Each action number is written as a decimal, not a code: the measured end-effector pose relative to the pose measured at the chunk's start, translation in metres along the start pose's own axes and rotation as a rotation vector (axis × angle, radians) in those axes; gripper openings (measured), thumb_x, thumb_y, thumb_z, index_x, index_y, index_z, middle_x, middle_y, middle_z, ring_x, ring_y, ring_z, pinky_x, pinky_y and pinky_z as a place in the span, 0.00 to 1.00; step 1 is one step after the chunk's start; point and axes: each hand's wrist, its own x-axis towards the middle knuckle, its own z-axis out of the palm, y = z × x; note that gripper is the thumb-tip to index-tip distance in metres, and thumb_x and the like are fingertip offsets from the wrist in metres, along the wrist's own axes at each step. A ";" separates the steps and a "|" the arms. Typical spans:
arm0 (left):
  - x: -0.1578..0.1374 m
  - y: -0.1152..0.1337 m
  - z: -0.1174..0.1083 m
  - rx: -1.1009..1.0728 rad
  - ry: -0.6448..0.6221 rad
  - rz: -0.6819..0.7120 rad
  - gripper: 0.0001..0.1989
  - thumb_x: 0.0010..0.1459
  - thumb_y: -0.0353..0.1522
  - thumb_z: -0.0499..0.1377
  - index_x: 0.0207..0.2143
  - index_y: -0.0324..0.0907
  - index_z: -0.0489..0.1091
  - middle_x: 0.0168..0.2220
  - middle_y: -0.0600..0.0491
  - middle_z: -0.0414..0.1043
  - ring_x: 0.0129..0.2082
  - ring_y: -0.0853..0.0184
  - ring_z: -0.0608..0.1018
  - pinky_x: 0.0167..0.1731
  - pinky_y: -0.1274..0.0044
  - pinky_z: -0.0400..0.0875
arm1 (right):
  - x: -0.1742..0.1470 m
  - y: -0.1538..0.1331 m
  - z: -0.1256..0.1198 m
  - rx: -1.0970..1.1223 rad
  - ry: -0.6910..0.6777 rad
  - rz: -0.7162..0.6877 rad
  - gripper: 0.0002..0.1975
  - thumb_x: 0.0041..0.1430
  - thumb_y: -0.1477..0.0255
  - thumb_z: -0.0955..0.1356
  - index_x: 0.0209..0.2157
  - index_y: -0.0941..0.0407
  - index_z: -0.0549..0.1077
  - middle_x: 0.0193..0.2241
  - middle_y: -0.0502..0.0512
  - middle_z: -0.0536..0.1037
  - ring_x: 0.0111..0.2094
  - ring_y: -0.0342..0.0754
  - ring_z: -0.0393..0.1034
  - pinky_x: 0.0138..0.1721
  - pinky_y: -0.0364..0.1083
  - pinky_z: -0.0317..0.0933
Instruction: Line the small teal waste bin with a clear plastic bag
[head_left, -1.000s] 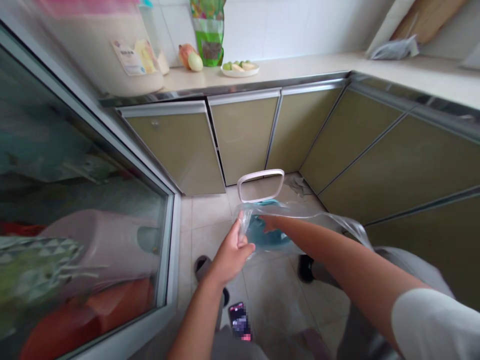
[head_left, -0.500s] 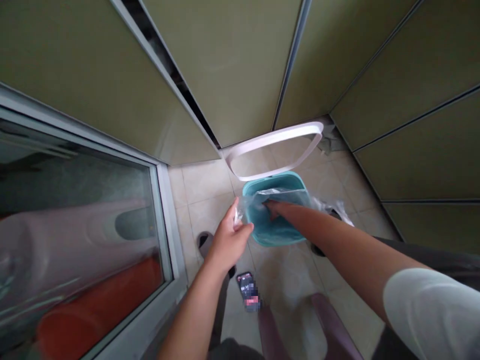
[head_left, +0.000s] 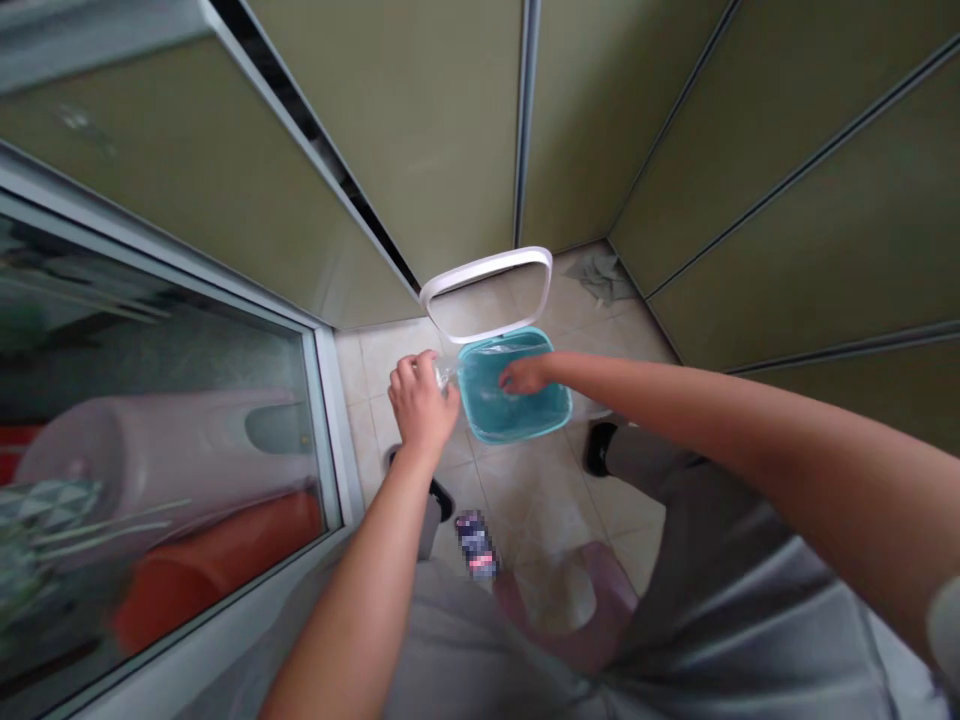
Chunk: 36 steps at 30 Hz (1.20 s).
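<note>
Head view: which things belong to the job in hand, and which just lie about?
In use: clear plastic bag, held by left hand; teal bin, right hand inside; probably the white frame behind.

Lying about: phone; grey cloth, both on floor.

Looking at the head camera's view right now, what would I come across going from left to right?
Orange-red object → the left hand, gripping clear plastic → teal bin → grey cloth on the floor.
</note>
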 end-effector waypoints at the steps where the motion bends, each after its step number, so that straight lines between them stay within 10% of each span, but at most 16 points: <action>1: -0.006 0.005 0.001 0.025 -0.028 0.095 0.21 0.60 0.29 0.62 0.56 0.44 0.68 0.56 0.41 0.67 0.57 0.49 0.68 0.56 0.62 0.61 | -0.017 -0.001 -0.010 -0.020 -0.057 -0.031 0.12 0.59 0.75 0.72 0.46 0.57 0.82 0.43 0.53 0.84 0.42 0.46 0.77 0.45 0.42 0.67; 5: -0.034 0.009 0.020 0.066 -0.351 0.436 0.14 0.63 0.29 0.59 0.50 0.46 0.76 0.49 0.45 0.73 0.53 0.53 0.71 0.55 0.63 0.62 | -0.089 0.006 -0.028 -0.135 -0.083 -0.026 0.17 0.64 0.71 0.68 0.53 0.53 0.80 0.47 0.56 0.83 0.48 0.52 0.76 0.49 0.45 0.65; 9: -0.054 -0.007 0.043 0.163 -0.513 0.492 0.14 0.61 0.29 0.61 0.49 0.46 0.79 0.48 0.45 0.75 0.52 0.53 0.72 0.56 0.62 0.61 | -0.137 0.022 -0.014 -0.239 -0.022 0.030 0.19 0.61 0.68 0.70 0.54 0.50 0.79 0.46 0.58 0.82 0.48 0.55 0.76 0.48 0.47 0.66; 36: -0.055 -0.053 0.058 0.310 -0.462 0.368 0.11 0.63 0.32 0.60 0.48 0.48 0.75 0.48 0.48 0.75 0.49 0.57 0.76 0.49 0.67 0.67 | -0.146 0.037 0.014 -0.233 -0.027 0.207 0.07 0.57 0.72 0.70 0.38 0.51 0.80 0.39 0.54 0.83 0.40 0.50 0.75 0.33 0.43 0.58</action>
